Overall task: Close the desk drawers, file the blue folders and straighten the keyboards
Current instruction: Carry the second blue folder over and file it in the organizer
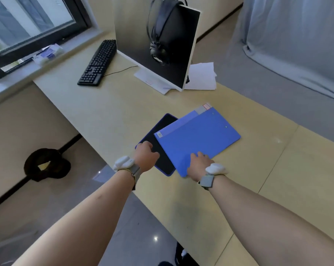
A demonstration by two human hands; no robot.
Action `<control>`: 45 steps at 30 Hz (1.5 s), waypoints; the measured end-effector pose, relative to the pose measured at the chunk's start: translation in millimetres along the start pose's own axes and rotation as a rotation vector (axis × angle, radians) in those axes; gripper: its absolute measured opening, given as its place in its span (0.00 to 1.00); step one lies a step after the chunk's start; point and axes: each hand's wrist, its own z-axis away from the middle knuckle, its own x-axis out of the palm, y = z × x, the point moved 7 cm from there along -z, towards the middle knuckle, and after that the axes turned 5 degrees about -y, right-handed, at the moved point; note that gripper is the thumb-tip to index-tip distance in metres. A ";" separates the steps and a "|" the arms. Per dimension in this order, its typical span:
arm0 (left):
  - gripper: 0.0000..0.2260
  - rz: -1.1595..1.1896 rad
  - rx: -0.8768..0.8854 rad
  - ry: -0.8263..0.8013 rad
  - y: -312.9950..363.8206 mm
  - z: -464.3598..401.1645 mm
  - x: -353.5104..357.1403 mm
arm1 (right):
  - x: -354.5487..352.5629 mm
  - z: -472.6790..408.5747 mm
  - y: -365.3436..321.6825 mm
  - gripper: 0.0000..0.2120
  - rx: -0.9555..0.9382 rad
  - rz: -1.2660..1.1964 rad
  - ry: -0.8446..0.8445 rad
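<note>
A blue folder (198,137) lies on the pale desk (112,110), partly over a black mouse pad (158,143) with a blue border. A second folder's spine with a pink label (206,106) peeks out at its far end. My right hand (199,165) holds the top folder at its near corner, fingers spread on the cover, thumb hidden. My left hand (145,153) rests on the mouse pad's near left edge, fingers bent down onto it. A black keyboard (98,63) lies at an angle at the desk's far left. No drawer is in view.
A white-framed monitor (158,48) with black headphones (160,33) hung on it stands behind the folders, loose white papers (202,76) beside it. A black round seat (47,165) sits on the floor at left. A grey cloth-covered object (289,41) fills the right.
</note>
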 end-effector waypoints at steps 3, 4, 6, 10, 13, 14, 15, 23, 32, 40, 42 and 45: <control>0.22 -0.034 -0.013 -0.019 12.4 -29.0 3.3 | 6.2 -12.3 4.9 0.16 0.003 -0.030 0.088; 0.21 -0.063 -0.007 -0.011 16.9 -38.3 5.2 | 7.6 -15.8 6.1 0.16 -0.015 -0.017 0.116; 0.20 -0.162 0.003 0.010 27.9 -59.7 9.4 | 9.0 -26.5 10.6 0.19 -0.046 -0.004 0.158; 0.22 -0.274 0.001 -0.006 40.9 -93.4 21.1 | 20.7 -41.1 22.5 0.21 -0.064 -0.040 0.144; 0.20 -0.300 0.004 -0.025 40.8 -107.4 28.0 | 26.8 -44.8 22.6 0.20 -0.065 -0.062 0.142; 0.19 -0.297 0.000 -0.026 41.2 -110.3 30.4 | 28.2 -46.8 22.8 0.20 -0.067 -0.068 0.142; 0.19 -0.305 -0.007 -0.024 43.3 -112.1 32.1 | 29.0 -48.8 23.9 0.20 -0.064 -0.078 0.135; 0.18 -0.457 0.001 -0.090 54.2 -132.2 35.7 | 28.1 -50.8 24.1 0.20 -0.072 -0.098 0.128; 0.18 -0.255 0.082 -0.005 77.1 -99.3 -2.2 | 28.7 -31.4 20.2 0.22 -0.012 -0.114 0.140; 0.12 0.024 0.131 -0.100 71.9 -31.3 -18.4 | 26.1 23.5 34.4 0.19 0.093 -0.221 0.047; 0.10 0.054 0.146 -0.096 67.0 -17.5 -20.6 | 23.1 35.7 40.5 0.18 0.123 -0.264 0.020; 0.07 0.084 0.176 -0.093 49.5 16.3 -30.0 | 18.4 65.3 51.1 0.22 0.201 -0.360 0.010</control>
